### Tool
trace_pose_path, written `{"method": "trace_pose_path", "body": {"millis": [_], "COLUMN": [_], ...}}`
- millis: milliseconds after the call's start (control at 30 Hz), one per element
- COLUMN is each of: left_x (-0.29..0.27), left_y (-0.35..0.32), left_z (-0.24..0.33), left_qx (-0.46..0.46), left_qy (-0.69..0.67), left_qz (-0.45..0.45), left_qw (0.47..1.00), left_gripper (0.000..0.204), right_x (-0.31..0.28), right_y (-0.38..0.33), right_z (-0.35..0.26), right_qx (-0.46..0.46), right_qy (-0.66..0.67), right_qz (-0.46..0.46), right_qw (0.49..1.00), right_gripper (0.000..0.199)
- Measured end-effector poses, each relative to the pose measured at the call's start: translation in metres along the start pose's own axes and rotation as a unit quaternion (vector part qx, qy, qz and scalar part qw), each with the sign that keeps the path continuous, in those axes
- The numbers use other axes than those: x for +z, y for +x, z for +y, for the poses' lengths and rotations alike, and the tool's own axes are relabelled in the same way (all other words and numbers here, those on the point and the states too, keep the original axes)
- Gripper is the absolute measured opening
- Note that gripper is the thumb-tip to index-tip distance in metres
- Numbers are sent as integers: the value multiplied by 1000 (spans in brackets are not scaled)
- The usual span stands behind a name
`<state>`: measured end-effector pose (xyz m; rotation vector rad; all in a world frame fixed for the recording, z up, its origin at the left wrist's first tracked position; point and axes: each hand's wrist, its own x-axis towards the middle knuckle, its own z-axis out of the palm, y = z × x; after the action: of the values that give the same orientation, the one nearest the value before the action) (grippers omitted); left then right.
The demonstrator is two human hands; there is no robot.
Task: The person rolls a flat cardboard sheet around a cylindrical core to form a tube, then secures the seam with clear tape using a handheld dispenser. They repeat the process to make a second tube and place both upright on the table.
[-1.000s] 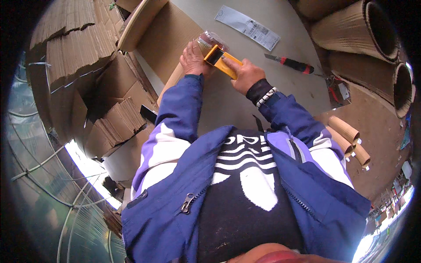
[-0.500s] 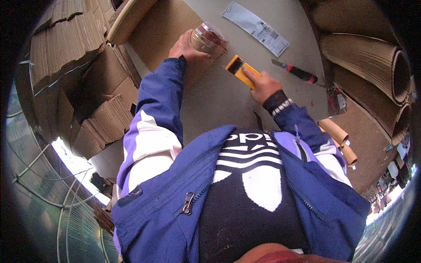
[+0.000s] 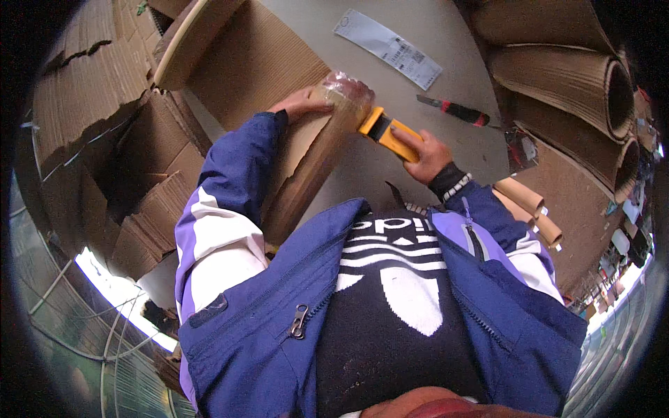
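My left hand (image 3: 304, 103) is closed around the upper end of a long brown cardboard parcel (image 3: 327, 146), which slants down toward my left forearm. Shiny clear film with a reddish look covers the parcel's far end (image 3: 348, 85). In my right hand (image 3: 431, 159) is a yellow hand tool with a black band (image 3: 398, 141); its exact kind is unclear. The tool's head is close against the parcel's right side, and whether they touch I cannot tell. Beyond my right hand, a knife with a red and black handle (image 3: 465, 113) lies on the grey table (image 3: 453, 49).
A white printed label sheet (image 3: 390, 50) lies on the far part of the table. Stacked cardboard (image 3: 90, 104) stands at the left, with a large flat cardboard piece (image 3: 254, 63) beside it. Rolled corrugated cardboard (image 3: 557, 83) and small cardboard tubes (image 3: 519, 195) are at the right.
The parcel's wrapped end has come nearer to me, and its long side now shows along my left forearm. My right hand and the yellow tool have come nearer to me too.
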<state>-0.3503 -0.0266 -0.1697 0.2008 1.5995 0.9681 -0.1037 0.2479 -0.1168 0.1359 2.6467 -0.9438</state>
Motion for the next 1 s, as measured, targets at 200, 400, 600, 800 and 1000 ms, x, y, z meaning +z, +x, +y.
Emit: {"method": "trace_pose_path", "body": {"millis": [200,400,600,800,1000], "left_x": [53,95,100,68,60], "left_y": [-21,-88,-187,-173,-53], "left_z": [-33,-68,-87,-24,9], "left_qx": [-125,-82,-9,124,137], "left_qy": [-325,-466,-452,-326,-70], "left_qz": [-1,123,81,76,227], "left_qw": [938,872,889,934,962], "left_gripper": [60,63,64,69,84], "right_x": [10,2,15,27,46], "right_y": [-31,-9,3,58,81], "right_z": [15,19,19,47,57], "right_qx": [4,9,37,102,69], "right_qy": [82,134,330,466,556], "right_qz": [43,22,24,29,62], "right_qw": [996,991,943,878,826], "right_gripper": [73,69,71,68,71]}}
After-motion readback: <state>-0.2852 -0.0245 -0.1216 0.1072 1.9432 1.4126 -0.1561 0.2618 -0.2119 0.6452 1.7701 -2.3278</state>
